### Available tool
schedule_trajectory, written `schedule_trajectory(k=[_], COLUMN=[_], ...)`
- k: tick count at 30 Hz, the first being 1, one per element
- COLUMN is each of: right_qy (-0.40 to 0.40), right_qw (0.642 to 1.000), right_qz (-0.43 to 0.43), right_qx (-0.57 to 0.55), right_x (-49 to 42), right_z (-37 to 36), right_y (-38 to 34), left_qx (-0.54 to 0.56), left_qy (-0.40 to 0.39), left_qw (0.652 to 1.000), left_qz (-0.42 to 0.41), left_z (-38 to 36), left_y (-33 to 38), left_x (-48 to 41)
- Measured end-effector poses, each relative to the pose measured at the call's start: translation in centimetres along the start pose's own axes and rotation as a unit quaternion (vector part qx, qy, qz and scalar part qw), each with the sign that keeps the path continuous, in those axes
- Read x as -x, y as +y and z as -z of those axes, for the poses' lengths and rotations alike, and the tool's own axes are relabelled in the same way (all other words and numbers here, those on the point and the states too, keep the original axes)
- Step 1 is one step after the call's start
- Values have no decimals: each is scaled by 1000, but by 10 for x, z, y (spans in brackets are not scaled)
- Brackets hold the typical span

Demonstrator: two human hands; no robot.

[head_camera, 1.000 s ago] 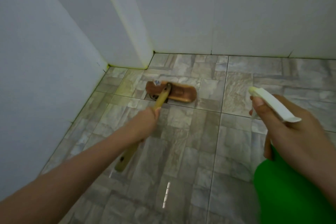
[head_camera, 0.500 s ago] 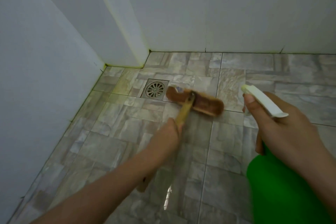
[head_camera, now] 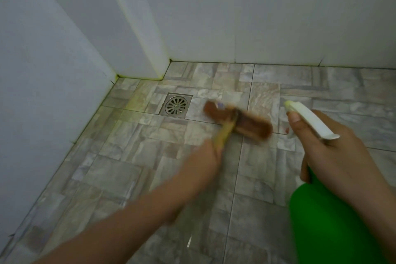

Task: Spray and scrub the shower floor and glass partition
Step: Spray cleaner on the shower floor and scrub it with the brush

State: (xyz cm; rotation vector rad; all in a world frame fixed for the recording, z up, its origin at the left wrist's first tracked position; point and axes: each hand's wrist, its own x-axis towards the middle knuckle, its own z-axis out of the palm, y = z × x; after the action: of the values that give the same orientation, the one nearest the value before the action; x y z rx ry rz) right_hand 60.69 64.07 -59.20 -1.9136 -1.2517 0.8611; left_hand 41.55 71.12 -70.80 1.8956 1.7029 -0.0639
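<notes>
My left hand (head_camera: pixel 201 165) grips the yellowish wooden handle of a scrub brush (head_camera: pixel 237 122). Its brown head lies blurred on the grey stone-pattern shower floor (head_camera: pixel 128 156), just right of the square metal drain (head_camera: pixel 176 105). At the right, my right hand (head_camera: pixel 327 152) holds a green spray bottle (head_camera: pixel 325 225) by its neck. A finger rests along the white trigger nozzle (head_camera: pixel 310 120), which points to the upper left above the floor. The bottle's lower part runs out of the picture.
White tiled walls (head_camera: pixel 257 17) close the floor at the back and on the left, with a protruding corner column (head_camera: pixel 137 28) behind the drain. Yellowish grime lines the joint between wall and floor. Open floor lies toward the near side and the far right.
The brush moved from over the drain toward the right, uncovering the drain. My left hand followed it. My right hand with the bottle stayed about where it was.
</notes>
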Motion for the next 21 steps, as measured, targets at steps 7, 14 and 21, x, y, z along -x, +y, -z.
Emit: schedule_trajectory(k=[7,14,21], right_qy=[-10,-33,-85], right_qw=[1000,999,996], right_qz=[2,24,21], right_qx=[-5,-12,-14], right_x=[11,17,18], right_z=[-1,-18,-62], right_y=[-8,-21,-26], left_qx=[-73,-46,-180], left_qy=[18,30,-81], left_qw=[997,994,974], left_qz=[29,97,109], left_z=[25,3,2], left_y=[-27,-56,-102], left_x=[19,73,186])
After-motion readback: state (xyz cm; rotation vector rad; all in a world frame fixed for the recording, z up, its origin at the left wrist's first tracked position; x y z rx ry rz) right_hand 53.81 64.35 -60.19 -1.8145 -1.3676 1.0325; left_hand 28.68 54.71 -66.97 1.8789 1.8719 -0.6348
